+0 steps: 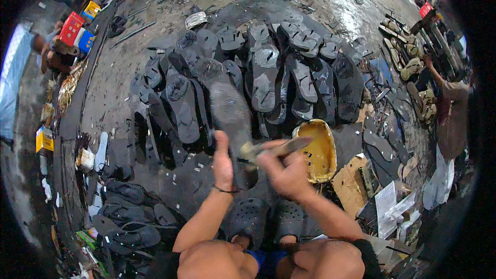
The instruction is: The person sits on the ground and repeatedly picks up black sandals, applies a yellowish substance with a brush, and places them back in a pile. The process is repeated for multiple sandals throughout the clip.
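Note:
A dark, flat shoe sole (231,107), blurred by motion, extends away from me in the middle. My left hand (223,168) grips it at its near left edge, thumb up and the other fingers hidden behind it. My right hand (289,173) is closed round the wooden handle of a brush (287,147). The brush's pale head touches or hovers just over the near part of the sole; I cannot tell which. Beside my right hand stands a tub (334,150) with a yellowish, glue-like coating inside.
Beyond my hands lie rows of dark soles (266,82), overlapping. More black sandals (129,232) are piled at my lower left. Cardboard (350,188) and papers (387,209) litter the right. Another person (452,103) sits at the far right, near tan sandals (412,68).

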A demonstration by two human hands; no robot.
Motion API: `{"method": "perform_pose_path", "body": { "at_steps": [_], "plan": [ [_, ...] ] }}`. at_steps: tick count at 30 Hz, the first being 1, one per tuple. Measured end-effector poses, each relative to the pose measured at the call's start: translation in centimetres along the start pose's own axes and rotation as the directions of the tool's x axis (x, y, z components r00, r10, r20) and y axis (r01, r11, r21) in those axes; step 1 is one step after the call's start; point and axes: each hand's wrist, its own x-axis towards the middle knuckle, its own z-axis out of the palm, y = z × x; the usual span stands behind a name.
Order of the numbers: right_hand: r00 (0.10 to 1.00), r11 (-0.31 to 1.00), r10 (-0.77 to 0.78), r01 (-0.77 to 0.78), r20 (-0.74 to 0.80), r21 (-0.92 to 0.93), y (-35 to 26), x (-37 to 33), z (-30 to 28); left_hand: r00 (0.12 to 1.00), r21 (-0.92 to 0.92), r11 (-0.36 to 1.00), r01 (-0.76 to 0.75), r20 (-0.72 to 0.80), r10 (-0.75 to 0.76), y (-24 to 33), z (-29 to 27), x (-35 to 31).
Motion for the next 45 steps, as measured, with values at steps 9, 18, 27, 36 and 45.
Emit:
{"method": "perform_pose_path", "body": {
  "at_steps": [9, 18, 27, 36, 45],
  "plan": [
    [0.968, 0.991, 0.07, -0.041, -0.24, 0.125, -2.4, -1.1, -3.8, 0.968, 0.14, 0.958, -0.249, 0.013, 0.249, 7.5, 4.6, 11.5],
    [0.913, 0.782, -0.153, -0.121, -0.378, -0.611, 6.3, -3.9, -11.6, 0.722, 0.996, 0.058, -0.071, 0.011, 0.691, -3.9, -7.1, -12.7],
    [0.98, 0.635, 0.185, -0.176, -0.073, -0.752, 5.1, -6.7, -14.8, 0.44, 0.762, -0.27, 0.589, -0.022, 0.898, -2.3, -10.2, -26.4],
    [0.991, 0.59, 0.067, -0.13, -0.112, -0.797, 6.4, -8.9, -13.1, 0.731, -0.014, -0.752, 0.659, 0.245, 0.637, 5.4, -7.2, -36.3],
    [0.982, 0.354, -0.154, -0.046, -0.107, -0.934, 8.9, -10.6, -14.3, 0.84, 0.696, -0.699, -0.162, 0.469, 0.272, -0.9, -7.1, -21.8]
  ]
}}
